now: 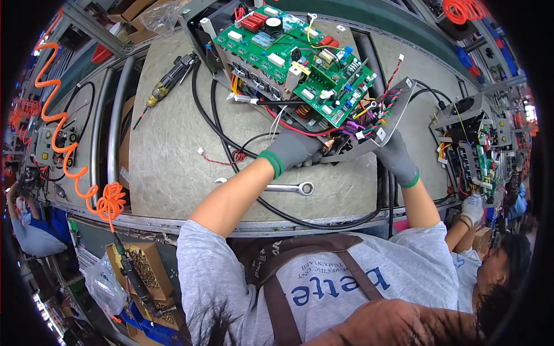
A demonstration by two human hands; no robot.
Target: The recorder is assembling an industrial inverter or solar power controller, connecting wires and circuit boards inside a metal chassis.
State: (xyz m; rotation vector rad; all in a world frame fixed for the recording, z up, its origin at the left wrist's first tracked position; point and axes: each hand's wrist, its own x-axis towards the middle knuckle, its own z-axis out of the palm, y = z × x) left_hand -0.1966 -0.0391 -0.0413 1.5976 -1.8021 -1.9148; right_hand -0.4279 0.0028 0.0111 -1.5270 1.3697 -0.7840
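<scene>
A machine unit with a large green circuit board [271, 55] stands tilted on the workbench [173, 167]. Grey gloves with green cuffs cover both hands. My left hand [291, 149] is closed at the unit's lower front, by a copper-coloured part [329, 145] and a red cable; what its fingers pinch is hidden. At the unit's right end, my right hand [397, 158] grips the bent metal panel [398, 118] from below, its fingertips partly behind the plate. Loose red, yellow and purple wires crowd the panel's inner side. A combination wrench [283, 188] lies just in front of my left forearm.
A yellow-black power screwdriver [164, 83] lies at the far left. Black cable [262, 202] loops over the bench front. An orange coiled air hose [57, 115] hangs at left, above a carton of screws [149, 262]. At right, a co-worker's gloved hand [473, 209] touches another unit [470, 153].
</scene>
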